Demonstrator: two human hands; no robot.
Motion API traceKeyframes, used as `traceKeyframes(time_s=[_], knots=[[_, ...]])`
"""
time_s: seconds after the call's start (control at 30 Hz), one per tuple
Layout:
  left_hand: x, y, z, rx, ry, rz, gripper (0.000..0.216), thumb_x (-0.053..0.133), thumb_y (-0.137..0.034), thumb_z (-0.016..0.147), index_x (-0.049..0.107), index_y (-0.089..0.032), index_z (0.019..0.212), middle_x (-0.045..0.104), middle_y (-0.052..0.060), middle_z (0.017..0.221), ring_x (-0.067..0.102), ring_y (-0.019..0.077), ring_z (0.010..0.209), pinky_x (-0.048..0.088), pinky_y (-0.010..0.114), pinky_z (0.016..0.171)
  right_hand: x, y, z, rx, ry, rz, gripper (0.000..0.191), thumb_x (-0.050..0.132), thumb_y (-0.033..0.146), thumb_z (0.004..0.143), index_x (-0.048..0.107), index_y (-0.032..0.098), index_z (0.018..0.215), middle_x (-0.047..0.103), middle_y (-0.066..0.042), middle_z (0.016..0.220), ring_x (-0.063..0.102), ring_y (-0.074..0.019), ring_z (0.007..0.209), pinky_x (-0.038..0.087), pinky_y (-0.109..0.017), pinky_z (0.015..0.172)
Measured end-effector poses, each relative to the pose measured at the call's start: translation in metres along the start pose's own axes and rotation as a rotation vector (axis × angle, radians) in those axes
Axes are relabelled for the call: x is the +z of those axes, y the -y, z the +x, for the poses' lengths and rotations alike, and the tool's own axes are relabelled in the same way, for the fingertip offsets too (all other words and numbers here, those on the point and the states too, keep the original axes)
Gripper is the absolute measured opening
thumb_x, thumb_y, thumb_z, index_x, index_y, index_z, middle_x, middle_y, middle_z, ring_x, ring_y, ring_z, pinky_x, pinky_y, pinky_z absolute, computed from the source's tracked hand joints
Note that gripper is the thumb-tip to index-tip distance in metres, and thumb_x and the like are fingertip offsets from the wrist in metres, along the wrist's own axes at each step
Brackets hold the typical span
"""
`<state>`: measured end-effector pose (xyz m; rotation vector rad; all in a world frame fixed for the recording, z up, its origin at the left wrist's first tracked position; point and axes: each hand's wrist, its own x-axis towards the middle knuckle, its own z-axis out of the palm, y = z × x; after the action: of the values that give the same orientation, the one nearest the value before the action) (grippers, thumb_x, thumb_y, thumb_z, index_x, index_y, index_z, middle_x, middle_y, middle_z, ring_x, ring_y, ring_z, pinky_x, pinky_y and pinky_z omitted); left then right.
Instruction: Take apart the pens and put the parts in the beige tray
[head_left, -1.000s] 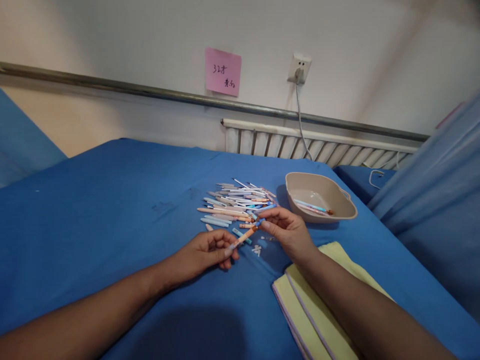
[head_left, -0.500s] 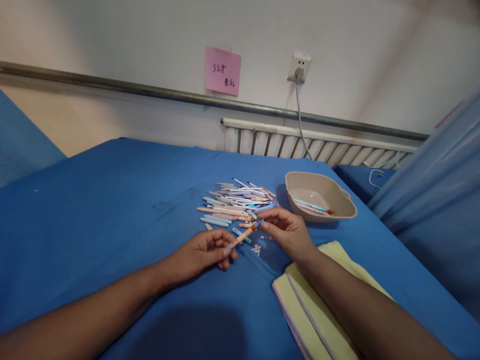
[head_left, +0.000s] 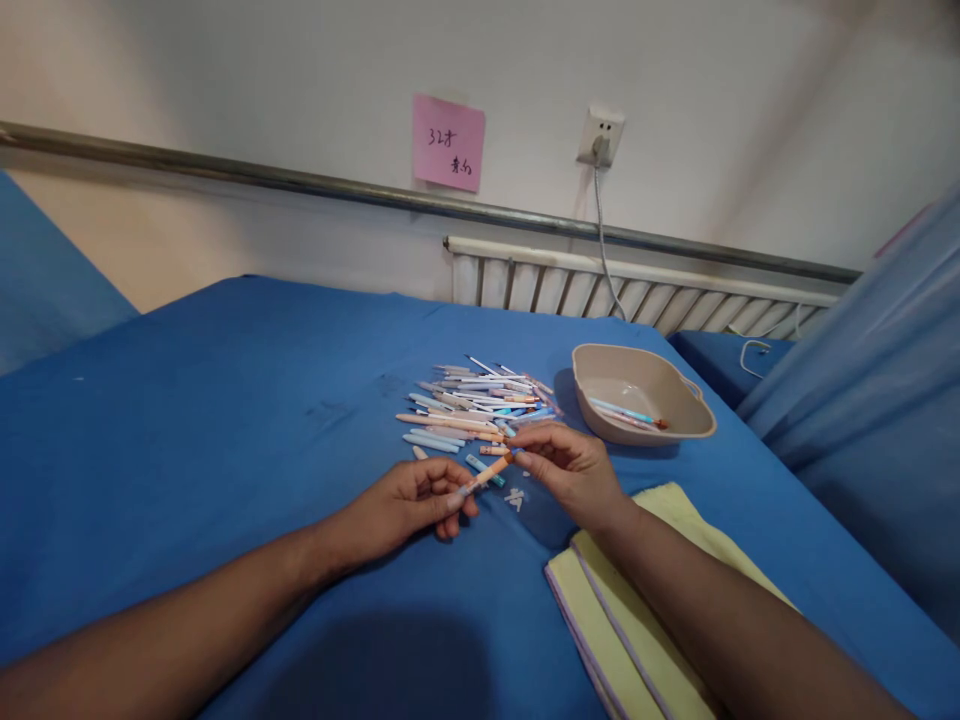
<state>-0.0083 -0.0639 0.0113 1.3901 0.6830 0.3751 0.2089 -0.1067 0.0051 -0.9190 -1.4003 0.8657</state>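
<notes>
Between my hands, tilted up to the right, is an orange pen barrel (head_left: 489, 472) with a darker brown-orange band near its upper end. My left hand (head_left: 431, 497) is closed on the lower left end of it, thumb on top. At the upper right end, my right hand (head_left: 566, 465) pinches a small blue part, mostly hidden by the fingers. Just beyond lies a pile of pens and pen parts (head_left: 457, 415), with white refills, pale blue barrels and peach barrels. Small white pieces (head_left: 514, 498) lie on the blue cloth below the pen.
A beige plastic basin (head_left: 637, 375) with a few pens (head_left: 626, 410) in it stands to the right of the pile. A folded yellow cloth (head_left: 615, 610) lies under my right forearm. Behind the blue-covered surface (head_left: 247, 400) are a radiator (head_left: 555, 285) and a metal rail (head_left: 315, 183).
My right hand has lowered slightly, and its fingers cover more of the blue part at the pen's upper end. My left hand keeps its hold nearly unmoved.
</notes>
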Motion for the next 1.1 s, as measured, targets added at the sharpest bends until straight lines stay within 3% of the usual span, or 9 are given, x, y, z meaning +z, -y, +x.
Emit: traceKeyframes(time_s=[0.3,0.67,0.83,1.1], knots=[[0.002,-0.001,0.002,0.006,0.014,0.025,0.022,0.062,-0.032,0.08,0.057,-0.014,0.091,0.065,0.003,0.083,0.057,0.0099,0.064,0.045,0.024,0.064,0.005,-0.002,-0.002,0.06,0.007,0.165,0.021,0.068,0.021,0.076,0.064,0.022,0.097,0.067,0.0,0.079,0.061,-0.011,0.069,0.05,-0.024,0.065],[0.002,0.002,0.002,0.02,0.015,-0.006,0.021,0.064,-0.032,0.079,0.058,-0.015,0.091,0.066,0.003,0.083,0.059,0.0119,0.068,0.046,0.026,0.067,0.006,-0.011,-0.003,0.112,0.073,0.265,0.046,0.073,0.027,0.071,0.053,0.025,0.112,0.062,-0.002,0.09,0.061,-0.015,0.084,0.049,-0.031,0.078],[0.002,0.001,0.002,-0.001,-0.006,-0.021,0.022,0.065,-0.031,0.078,0.058,-0.014,0.09,0.066,0.003,0.083,0.059,0.0118,0.067,0.046,0.026,0.067,0.003,-0.004,-0.004,0.105,0.047,0.2,0.035,0.069,0.032,0.075,0.057,0.024,0.107,0.063,-0.002,0.091,0.06,-0.0139,0.079,0.049,-0.028,0.074],[0.001,0.001,0.003,-0.007,-0.019,-0.01,0.023,0.065,-0.032,0.078,0.057,-0.014,0.09,0.065,0.004,0.083,0.058,0.0107,0.065,0.047,0.025,0.065,-0.001,0.0,-0.003,0.049,-0.028,-0.001,0.018,0.06,0.034,0.081,0.063,0.02,0.093,0.062,-0.001,0.074,0.057,-0.0112,0.061,0.048,-0.024,0.058]])
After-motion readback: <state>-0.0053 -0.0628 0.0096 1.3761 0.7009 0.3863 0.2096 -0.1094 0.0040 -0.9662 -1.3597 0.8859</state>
